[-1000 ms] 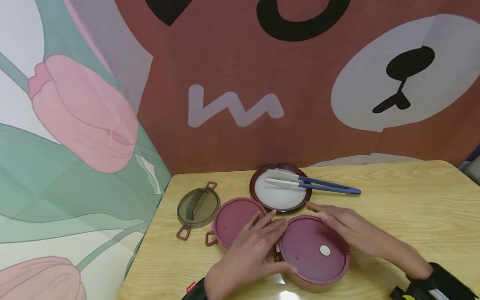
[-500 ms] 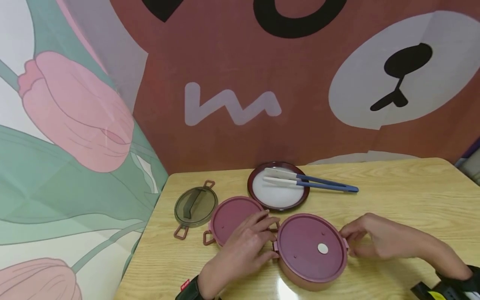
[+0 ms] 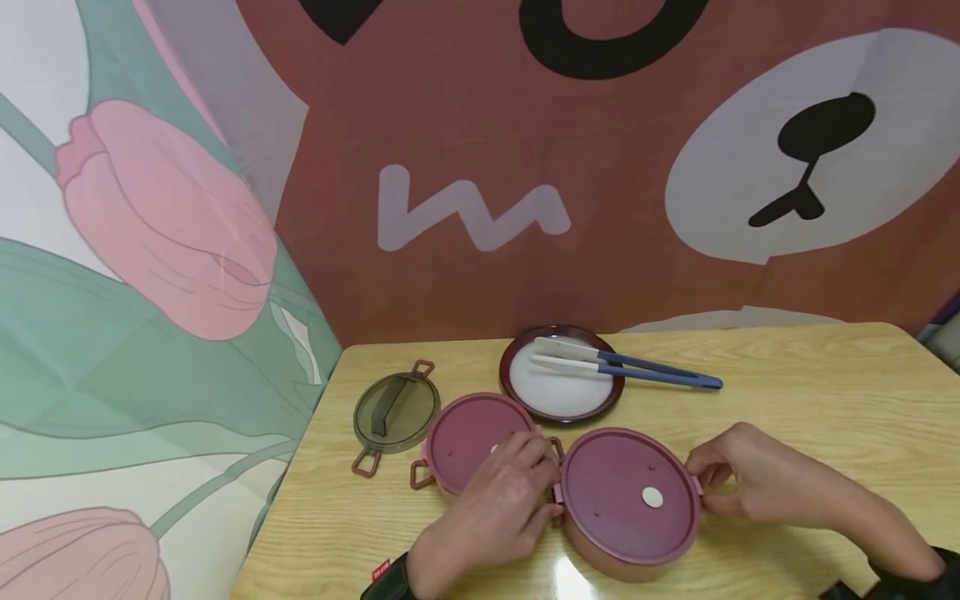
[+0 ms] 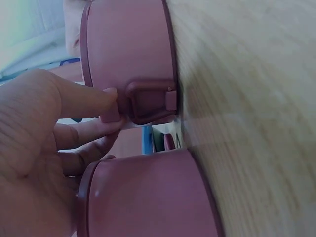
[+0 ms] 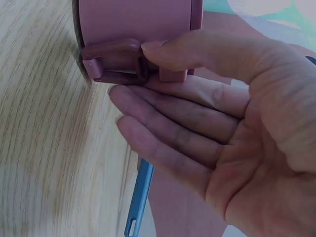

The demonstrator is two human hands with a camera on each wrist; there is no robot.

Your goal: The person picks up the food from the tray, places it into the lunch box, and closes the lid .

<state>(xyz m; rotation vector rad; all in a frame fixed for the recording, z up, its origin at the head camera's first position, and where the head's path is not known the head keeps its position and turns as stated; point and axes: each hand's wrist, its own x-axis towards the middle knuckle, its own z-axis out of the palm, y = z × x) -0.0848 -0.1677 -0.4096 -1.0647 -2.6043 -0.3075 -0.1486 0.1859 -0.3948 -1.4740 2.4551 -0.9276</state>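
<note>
A round mauve lunch box (image 3: 626, 500) with a lid and a white button stands at the table's front. In the head view my left hand (image 3: 498, 500) is at its left side and my right hand (image 3: 765, 479) at its right side. The left thumb and index finger pinch the lid's side tab (image 4: 110, 112), just above a folded-down loop handle (image 4: 148, 85). On the opposite side, my right thumb and index finger pinch the matching tab (image 5: 173, 75), beside another loop handle (image 5: 111, 48). A second mauve lunch box (image 3: 468, 437) sits just left, partly hidden by my left hand.
Behind the boxes is a white plate (image 3: 555, 392) with a dark red rim. Blue-and-white tongs (image 3: 652, 373) lie across it, pointing right. A dark see-through lidded dish (image 3: 401, 414) with two loop handles stands at the left of the wooden table (image 3: 810, 375).
Both hands have come off the top of the right lunch box and moved down to its sides. The right hand has shifted right and now pinches the tab there. The boxes stay put.
</note>
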